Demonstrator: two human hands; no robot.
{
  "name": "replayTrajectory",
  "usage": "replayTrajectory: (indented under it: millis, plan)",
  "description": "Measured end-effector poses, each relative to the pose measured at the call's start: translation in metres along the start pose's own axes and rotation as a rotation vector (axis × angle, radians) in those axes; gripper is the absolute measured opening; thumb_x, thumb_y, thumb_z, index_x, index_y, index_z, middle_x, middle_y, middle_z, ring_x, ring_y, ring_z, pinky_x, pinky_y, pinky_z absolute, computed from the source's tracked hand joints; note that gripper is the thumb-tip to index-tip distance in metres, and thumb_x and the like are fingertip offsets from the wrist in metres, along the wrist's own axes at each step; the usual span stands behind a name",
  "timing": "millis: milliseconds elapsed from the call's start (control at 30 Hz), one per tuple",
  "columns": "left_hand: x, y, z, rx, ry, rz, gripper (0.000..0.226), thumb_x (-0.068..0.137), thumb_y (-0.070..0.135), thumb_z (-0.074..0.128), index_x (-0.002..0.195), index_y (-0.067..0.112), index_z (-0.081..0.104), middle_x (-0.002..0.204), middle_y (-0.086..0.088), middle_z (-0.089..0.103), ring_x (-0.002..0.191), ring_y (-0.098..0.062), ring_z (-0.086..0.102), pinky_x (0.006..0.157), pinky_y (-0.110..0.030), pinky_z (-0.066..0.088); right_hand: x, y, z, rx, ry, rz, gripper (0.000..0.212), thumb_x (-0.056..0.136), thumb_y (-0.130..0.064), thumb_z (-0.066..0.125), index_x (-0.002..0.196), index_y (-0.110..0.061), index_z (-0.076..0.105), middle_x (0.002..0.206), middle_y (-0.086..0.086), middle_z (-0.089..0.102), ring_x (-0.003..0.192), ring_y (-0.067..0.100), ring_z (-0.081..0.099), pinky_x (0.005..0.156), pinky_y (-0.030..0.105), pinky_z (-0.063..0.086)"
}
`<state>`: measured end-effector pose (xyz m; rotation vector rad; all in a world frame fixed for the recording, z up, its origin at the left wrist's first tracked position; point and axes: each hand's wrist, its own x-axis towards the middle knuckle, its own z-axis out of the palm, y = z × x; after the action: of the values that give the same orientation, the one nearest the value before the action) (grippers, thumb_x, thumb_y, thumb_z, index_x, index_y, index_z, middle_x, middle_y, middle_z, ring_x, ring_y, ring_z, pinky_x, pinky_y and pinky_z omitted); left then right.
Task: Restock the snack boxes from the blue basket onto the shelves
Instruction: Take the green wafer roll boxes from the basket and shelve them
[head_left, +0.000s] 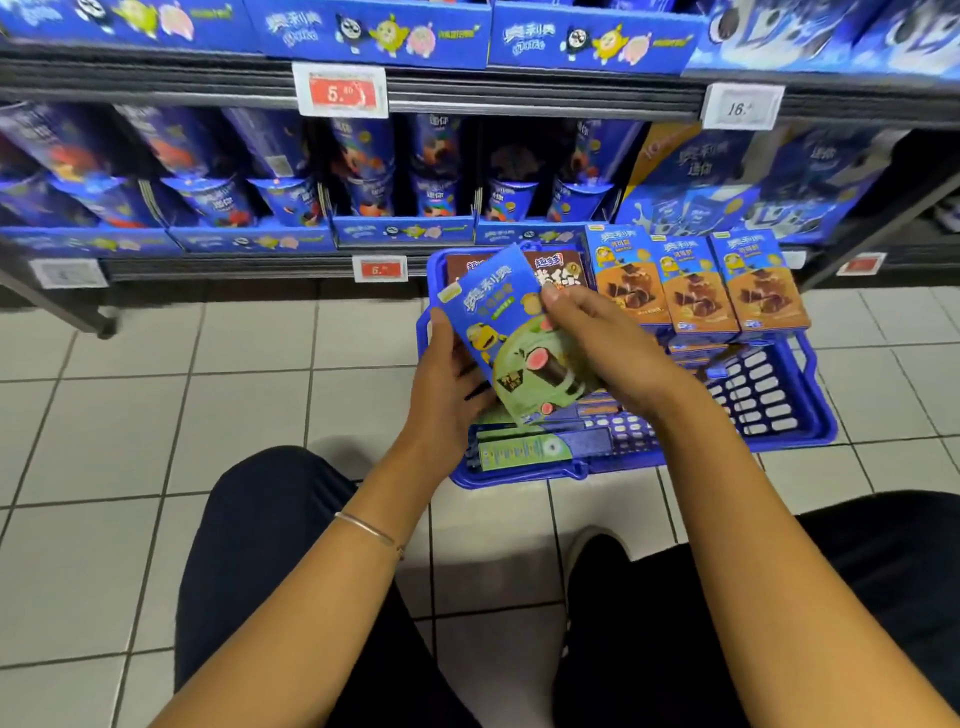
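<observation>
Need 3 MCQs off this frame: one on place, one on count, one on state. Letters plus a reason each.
1. Where does the blue basket sit?
A) on the tiled floor
B) on a shelf
C) on the person's lap

2. How many orange-fronted boxes stand upright in a row in the basket?
A) one
B) three
C) six

3. The green-fronted box is:
A) lying loose in the basket
B) on a shelf
C) held by the left hand and the right hand

1 A: tiles show all round it.
2 B: three stand side by side at its far end.
3 C: both hands grip it above the basket.
</observation>
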<state>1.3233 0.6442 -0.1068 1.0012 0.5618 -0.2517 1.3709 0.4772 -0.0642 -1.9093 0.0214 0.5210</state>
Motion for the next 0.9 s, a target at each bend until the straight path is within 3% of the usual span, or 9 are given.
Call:
replayTrajectory:
  millis: [67,100,133,167,200,333,467,567,900]
  plan:
    - [-0.002,-0.006,0.005,-0.122,-0.059,0.0,0.065,0.106,0.068,0.033,0.13,0.024,0.073,0.131,-0.009,0.075,0.12,-0.031,0.073,0.097,-0.048,0.061,-0.001,0.001,0.018,0.1,0.05,0.041,0.056,0.096,-0.064,0.052,0.109,-0.012,0.067,0.111,0.018,0.07,0.091,0.016,0.065,0.091,0.047,0.054]
    - [-0.001,-0.008,0.006,-0.163,-0.07,0.004,0.064,0.106,0.067,0.032,0.128,0.024,0.075,0.131,-0.01,0.075,0.118,-0.031,0.074,0.094,-0.048,0.063,-0.001,0.002,0.027,0.108,0.096,0.044,0.065,0.097,-0.062,0.052,0.117,-0.001,0.061,0.122,0.026,0.063,0.122,0.017,0.046,0.087,0.042,0.051]
    - [0.0,-0.01,0.006,-0.18,-0.066,0.013,0.063,0.108,0.065,0.033,0.129,0.022,0.073,0.13,-0.012,0.075,0.117,-0.033,0.074,0.094,-0.048,0.063,-0.002,0.003,0.033,0.085,0.132,0.034,0.07,0.098,-0.06,0.051,0.116,0.007,0.057,0.091,0.018,0.057,0.086,0.009,0.032,0.077,0.035,0.045]
    - [0.001,-0.012,0.005,-0.175,-0.046,0.026,0.062,0.109,0.063,0.033,0.133,0.019,0.07,0.129,-0.013,0.076,0.117,-0.034,0.074,0.096,-0.049,0.062,-0.001,0.005,0.035,0.06,0.153,0.025,0.071,0.098,-0.061,0.05,0.106,0.01,0.057,0.088,-0.002,0.04,0.079,0.01,0.034,0.07,0.031,0.037]
    - [0.002,-0.013,0.004,-0.152,-0.013,0.034,0.061,0.11,0.06,0.035,0.136,0.016,0.068,0.128,-0.014,0.076,0.117,-0.036,0.074,0.099,-0.051,0.061,-0.001,0.007,0.036,0.025,0.166,0.031,0.07,0.098,-0.063,0.049,0.088,0.006,0.055,0.076,0.006,0.044,0.069,0.013,0.037,0.065,0.03,0.034]
    - [0.008,-0.011,-0.004,-0.045,0.149,0.071,0.057,0.109,0.058,0.043,0.128,0.012,0.072,0.121,-0.013,0.079,0.114,-0.037,0.074,0.108,-0.059,0.054,0.003,0.027,0.025,-0.225,0.302,0.109,0.067,0.103,-0.06,0.037,0.085,0.001,0.058,0.081,0.012,0.062,0.073,0.027,0.057,0.073,0.041,0.05]
    - [0.01,-0.009,-0.018,-0.06,0.138,0.067,0.055,0.108,0.06,0.042,0.117,0.018,0.075,0.116,-0.012,0.08,0.113,-0.036,0.075,0.108,-0.062,0.053,-0.003,0.045,0.021,-0.504,-0.101,0.186,0.041,0.101,-0.043,0.053,0.094,-0.005,0.067,0.084,0.006,0.069,0.081,0.024,0.062,0.067,0.032,0.045]
    - [0.008,-0.011,-0.024,-0.069,0.123,0.049,0.052,0.109,0.059,0.041,0.111,0.021,0.076,0.11,-0.008,0.082,0.105,-0.032,0.078,0.106,-0.059,0.055,-0.01,0.051,0.026,-0.698,-0.437,0.274,0.042,0.093,-0.057,0.061,0.112,-0.02,0.066,0.102,-0.002,0.066,0.093,0.016,0.06,0.077,0.03,0.044]
    - [0.005,-0.003,-0.03,-0.093,0.107,0.033,0.056,0.109,0.06,0.041,0.127,0.017,0.073,0.12,-0.011,0.079,0.111,-0.033,0.076,0.106,-0.057,0.056,-0.012,0.032,0.006,-0.653,-0.512,0.191,0.043,0.077,-0.017,0.087,0.113,-0.017,0.062,0.113,0.004,0.068,0.105,0.025,0.066,0.094,0.04,0.053]
